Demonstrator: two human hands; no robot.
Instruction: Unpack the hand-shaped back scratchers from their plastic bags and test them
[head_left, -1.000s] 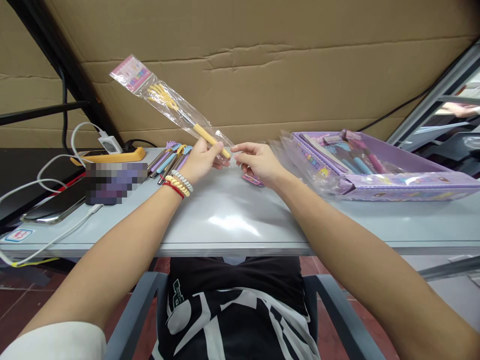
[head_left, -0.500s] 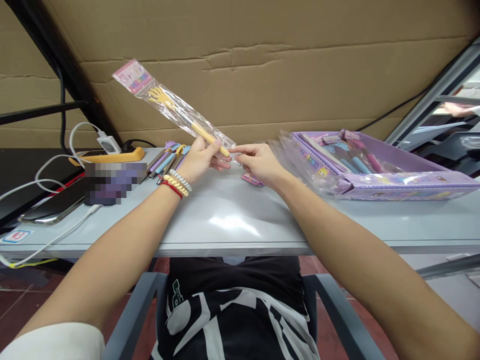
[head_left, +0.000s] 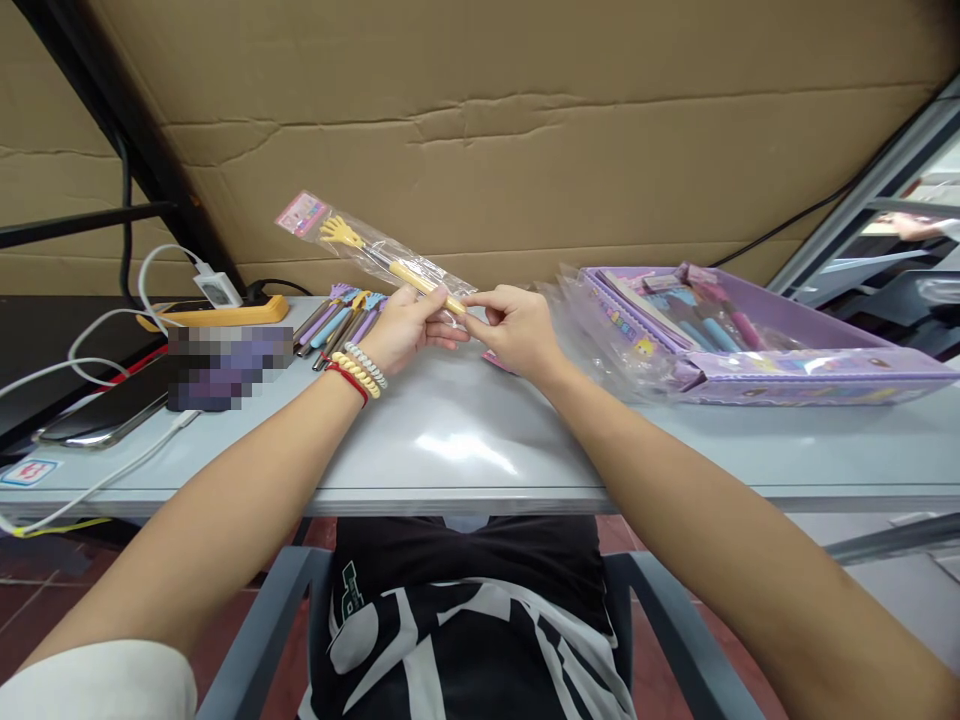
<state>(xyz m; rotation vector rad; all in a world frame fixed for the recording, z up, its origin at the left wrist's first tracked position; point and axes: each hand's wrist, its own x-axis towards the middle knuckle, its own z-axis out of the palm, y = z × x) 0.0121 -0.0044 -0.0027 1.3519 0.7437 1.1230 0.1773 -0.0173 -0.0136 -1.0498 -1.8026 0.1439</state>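
A yellow hand-shaped back scratcher (head_left: pixel 343 231) lies inside a clear plastic bag (head_left: pixel 379 244), tilted, with its hand end up and to the left. At that end the bag has a pink printed header card (head_left: pixel 303 214). My left hand (head_left: pixel 409 328) is closed around the handle through the film, thumb on top. At the lower right end of the bag, my right hand (head_left: pixel 514 325) pinches the film by the handle's tip between thumb and forefinger. Under my right hand a pink card (head_left: pixel 498 361) shows in part on the table.
Several loose back scratchers (head_left: pixel 337 318) lie left of my left hand. On the right stands a purple box (head_left: pixel 817 375) holding packaged ones, with clear bags (head_left: pixel 600 335) against its left side. Phones, white cables and a yellow power strip (head_left: pixel 247 311) occupy the left. Cardboard (head_left: pixel 480 190) walls the back.
The bag's header end has come down and tilts less steeply. My right hand has shifted slightly left and now pinches the bag's lower end more closely.
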